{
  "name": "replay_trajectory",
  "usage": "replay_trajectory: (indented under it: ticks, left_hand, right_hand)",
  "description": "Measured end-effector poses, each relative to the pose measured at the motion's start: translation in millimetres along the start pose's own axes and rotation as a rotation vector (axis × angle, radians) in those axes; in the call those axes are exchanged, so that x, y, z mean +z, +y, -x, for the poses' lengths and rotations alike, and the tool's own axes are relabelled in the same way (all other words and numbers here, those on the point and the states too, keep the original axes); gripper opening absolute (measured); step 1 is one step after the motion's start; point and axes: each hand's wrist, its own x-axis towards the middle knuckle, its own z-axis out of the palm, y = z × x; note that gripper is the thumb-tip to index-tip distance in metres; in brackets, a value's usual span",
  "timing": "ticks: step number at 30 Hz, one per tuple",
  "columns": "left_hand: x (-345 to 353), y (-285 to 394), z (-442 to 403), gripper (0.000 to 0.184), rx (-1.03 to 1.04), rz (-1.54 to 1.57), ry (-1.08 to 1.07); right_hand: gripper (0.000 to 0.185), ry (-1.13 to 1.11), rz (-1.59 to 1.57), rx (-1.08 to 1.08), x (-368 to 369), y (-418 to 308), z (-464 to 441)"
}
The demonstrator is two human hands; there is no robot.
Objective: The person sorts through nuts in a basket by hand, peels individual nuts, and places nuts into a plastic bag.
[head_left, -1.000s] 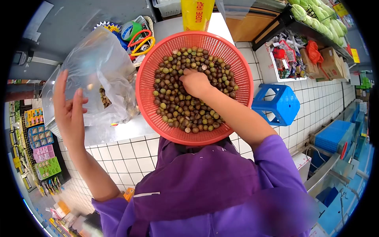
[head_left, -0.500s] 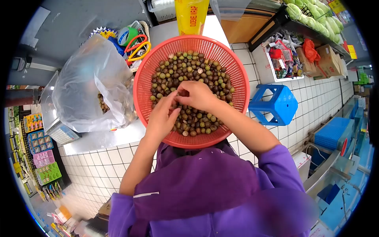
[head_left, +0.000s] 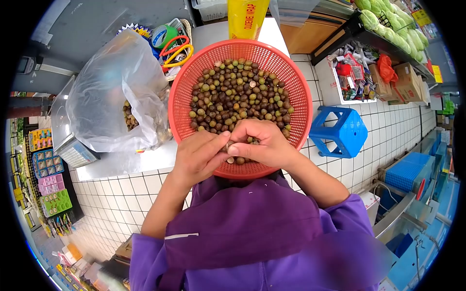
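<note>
A red plastic basket (head_left: pixel 297 80) holds many small round fruits (head_left: pixel 242 94), green to dark brown. Over its near edge, my left hand (head_left: pixel 200 154) and my right hand (head_left: pixel 262 141) meet, fingertips pinched together around a small brownish thing, likely one of the fruits, mostly hidden by the fingers. Left of the basket lies a clear plastic bag (head_left: pixel 104 97) with more brownish pieces showing inside it.
Behind the basket stands a yellow wrap box (head_left: pixel 246 19) on the metal table (head_left: pixel 128 166). Scissors with red and orange handles (head_left: pixel 178 56) lie in a small basket. A blue stool (head_left: pixel 347 132) and a white crate (head_left: pixel 331 87) stand to the right.
My left hand has come from over the bag to meet my right hand. Both have since moved from the middle of the basket to its near edge.
</note>
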Motion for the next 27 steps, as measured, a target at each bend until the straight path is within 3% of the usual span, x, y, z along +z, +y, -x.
replay_trajectory:
  ticks: [7,10,12,14,16,18,21,23,27]
  left_hand:
    - [-5,10,1,0.041,-0.032,0.03,0.052]
    - [-49,30,-13,0.033,0.024,-0.102,0.103]
    - [-88,29,-4,0.027,-0.153,-0.238,0.292]
    - [-121,17,-12,0.031,-0.296,-0.579,0.293]
    - [-131,14,-18,0.034,-0.346,-0.686,0.259]
    - [-131,18,-24,0.037,-0.394,-0.79,0.219]
    - [-110,37,-22,0.037,-0.286,-0.425,0.241]
    - [-74,41,-28,0.03,-0.17,-0.273,0.092]
    - [-18,-1,-10,0.017,-0.307,-0.21,-0.186]
  right_hand:
    - [0.015,-0.022,-0.371,0.103,6,6,2]
    - [0.019,-0.143,-0.515,0.172,3,4,-1]
    - [0.023,0.04,-0.082,0.22,-19,17,-11]
    - [0.023,0.193,0.463,0.137,-54,47,-24]
    - [0.021,0.138,0.842,0.288,-67,54,-34]
    - [0.021,0.118,1.045,0.065,-59,73,-47]
    - [0.021,0.058,1.098,0.051,-23,87,-78]
    - [0.019,0.106,1.182,0.105,-3,107,-93]
    - [0.018,0.045,1.266,0.065,-2,117,-89]
